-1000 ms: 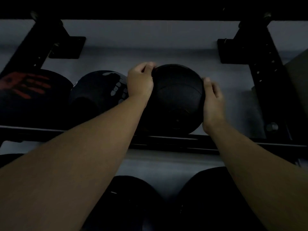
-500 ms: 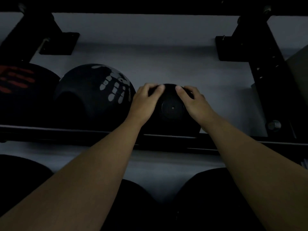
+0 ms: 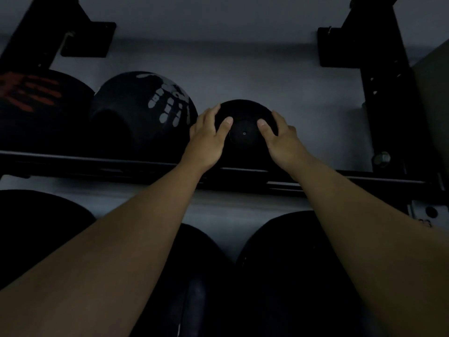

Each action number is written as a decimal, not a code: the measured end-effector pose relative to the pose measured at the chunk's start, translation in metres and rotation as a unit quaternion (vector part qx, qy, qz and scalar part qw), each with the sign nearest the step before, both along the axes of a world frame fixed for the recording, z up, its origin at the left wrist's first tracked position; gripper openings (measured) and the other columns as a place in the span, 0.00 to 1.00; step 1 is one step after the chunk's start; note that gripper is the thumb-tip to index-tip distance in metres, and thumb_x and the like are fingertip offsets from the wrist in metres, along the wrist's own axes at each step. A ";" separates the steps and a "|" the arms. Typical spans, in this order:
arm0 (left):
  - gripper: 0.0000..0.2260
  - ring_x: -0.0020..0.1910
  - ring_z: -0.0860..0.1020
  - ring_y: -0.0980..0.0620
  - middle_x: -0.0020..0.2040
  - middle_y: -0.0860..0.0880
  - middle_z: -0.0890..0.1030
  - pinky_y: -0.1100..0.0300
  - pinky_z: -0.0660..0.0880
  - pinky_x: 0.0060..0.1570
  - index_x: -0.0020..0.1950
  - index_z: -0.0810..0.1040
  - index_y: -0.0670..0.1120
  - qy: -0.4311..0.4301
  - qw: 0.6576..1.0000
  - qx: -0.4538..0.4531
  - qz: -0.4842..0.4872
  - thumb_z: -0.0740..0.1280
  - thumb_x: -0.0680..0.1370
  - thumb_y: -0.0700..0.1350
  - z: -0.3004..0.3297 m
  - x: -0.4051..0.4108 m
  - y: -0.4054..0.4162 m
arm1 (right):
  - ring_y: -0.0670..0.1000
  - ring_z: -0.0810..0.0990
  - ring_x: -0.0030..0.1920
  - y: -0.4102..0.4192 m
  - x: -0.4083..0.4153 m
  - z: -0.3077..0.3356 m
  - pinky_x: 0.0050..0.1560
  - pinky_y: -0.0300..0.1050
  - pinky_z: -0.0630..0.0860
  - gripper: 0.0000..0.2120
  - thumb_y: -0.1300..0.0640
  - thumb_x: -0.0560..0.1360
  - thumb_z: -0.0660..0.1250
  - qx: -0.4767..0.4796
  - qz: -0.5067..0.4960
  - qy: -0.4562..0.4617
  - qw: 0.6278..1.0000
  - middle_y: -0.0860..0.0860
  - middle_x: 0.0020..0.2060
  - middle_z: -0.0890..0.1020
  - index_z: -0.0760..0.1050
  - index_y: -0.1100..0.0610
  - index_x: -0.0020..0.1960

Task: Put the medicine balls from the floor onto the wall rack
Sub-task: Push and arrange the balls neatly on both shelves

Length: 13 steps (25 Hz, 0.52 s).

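Note:
A small plain black medicine ball (image 3: 244, 135) rests on the black wall rack's upper rail (image 3: 97, 164), against the grey wall. My left hand (image 3: 206, 139) lies on its left side and my right hand (image 3: 279, 139) on its right side, fingers spread over the top. To its left on the same rail sit a bigger black ball with a white handprint (image 3: 143, 113) and a black ball with a red handprint (image 3: 36, 105).
Black rack uprights with wall brackets stand at the left (image 3: 48, 27) and right (image 3: 379, 88). Free rail lies right of the small ball. On the lower level sit large black balls (image 3: 291, 276) under my forearms.
The small ball came down from in front of the rack onto the rail. My hands slid from its sides onto its top, and the view shifted slightly.

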<state>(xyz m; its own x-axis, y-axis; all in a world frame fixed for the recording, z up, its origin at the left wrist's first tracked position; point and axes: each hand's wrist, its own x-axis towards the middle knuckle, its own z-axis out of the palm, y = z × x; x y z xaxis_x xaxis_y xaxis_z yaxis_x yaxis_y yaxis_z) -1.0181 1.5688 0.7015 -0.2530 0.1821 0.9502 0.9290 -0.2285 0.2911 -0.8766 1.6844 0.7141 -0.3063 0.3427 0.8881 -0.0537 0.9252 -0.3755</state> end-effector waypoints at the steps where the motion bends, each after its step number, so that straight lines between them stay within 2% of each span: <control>1: 0.28 0.86 0.54 0.43 0.88 0.47 0.55 0.44 0.53 0.84 0.87 0.55 0.52 0.002 1.000 -0.006 0.015 0.56 0.88 0.57 -0.009 0.003 -0.003 | 0.61 0.65 0.78 -0.002 0.009 -0.011 0.76 0.49 0.61 0.34 0.38 0.84 0.56 0.015 -0.011 -0.016 1.000 0.59 0.81 0.59 0.50 0.46 0.85; 3: 0.30 0.86 0.52 0.42 0.88 0.47 0.52 0.44 0.51 0.83 0.87 0.53 0.53 0.006 0.999 -0.034 0.035 0.59 0.88 0.55 -0.027 0.009 -0.011 | 0.61 0.67 0.76 -0.004 0.026 -0.035 0.73 0.46 0.62 0.36 0.43 0.84 0.62 0.044 -0.043 -0.056 0.997 0.60 0.79 0.62 0.48 0.48 0.85; 4: 0.32 0.87 0.51 0.42 0.89 0.48 0.50 0.43 0.50 0.83 0.87 0.51 0.54 0.005 0.998 -0.055 0.044 0.62 0.87 0.55 -0.037 0.013 -0.017 | 0.61 0.65 0.77 -0.004 0.033 -0.046 0.74 0.48 0.61 0.38 0.45 0.83 0.65 0.063 -0.069 -0.082 0.992 0.60 0.80 0.62 0.48 0.50 0.85; 6: 0.36 0.87 0.50 0.45 0.89 0.48 0.47 0.43 0.45 0.84 0.87 0.49 0.55 0.007 0.992 -0.098 0.083 0.66 0.85 0.55 -0.058 0.020 -0.025 | 0.60 0.61 0.80 -0.005 0.044 -0.069 0.79 0.50 0.55 0.39 0.47 0.80 0.69 0.110 -0.119 -0.146 0.976 0.60 0.80 0.63 0.52 0.51 0.85; 8: 0.38 0.87 0.47 0.46 0.89 0.47 0.46 0.43 0.40 0.85 0.87 0.50 0.56 0.024 0.982 -0.133 0.133 0.68 0.83 0.58 -0.083 0.037 -0.026 | 0.56 0.56 0.82 -0.008 0.063 -0.092 0.81 0.48 0.49 0.36 0.51 0.79 0.71 0.140 -0.112 -0.179 0.967 0.57 0.81 0.62 0.59 0.49 0.83; 11: 0.35 0.87 0.42 0.45 0.89 0.50 0.47 0.40 0.41 0.84 0.86 0.56 0.56 0.047 0.979 -0.173 0.097 0.66 0.83 0.60 -0.122 0.079 -0.017 | 0.48 0.60 0.79 -0.010 0.101 -0.124 0.75 0.39 0.54 0.29 0.57 0.80 0.70 0.127 -0.079 -0.144 0.978 0.49 0.78 0.65 0.67 0.48 0.79; 13: 0.32 0.88 0.44 0.48 0.89 0.51 0.50 0.39 0.43 0.84 0.86 0.59 0.55 0.066 0.970 -0.230 0.049 0.63 0.84 0.62 -0.142 0.108 -0.004 | 0.54 0.64 0.78 -0.004 0.122 -0.140 0.76 0.47 0.61 0.27 0.53 0.80 0.69 0.109 -0.146 -0.155 0.971 0.50 0.76 0.67 0.67 0.47 0.77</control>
<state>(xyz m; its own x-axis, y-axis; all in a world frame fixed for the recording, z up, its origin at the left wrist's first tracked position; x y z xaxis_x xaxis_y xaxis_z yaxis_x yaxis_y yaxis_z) -0.9103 1.5646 0.5597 -0.1719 0.5750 0.7999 0.9759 -0.0112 0.2177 -0.7545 1.6808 0.5742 -0.4885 0.2695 0.8299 0.3067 0.9435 -0.1258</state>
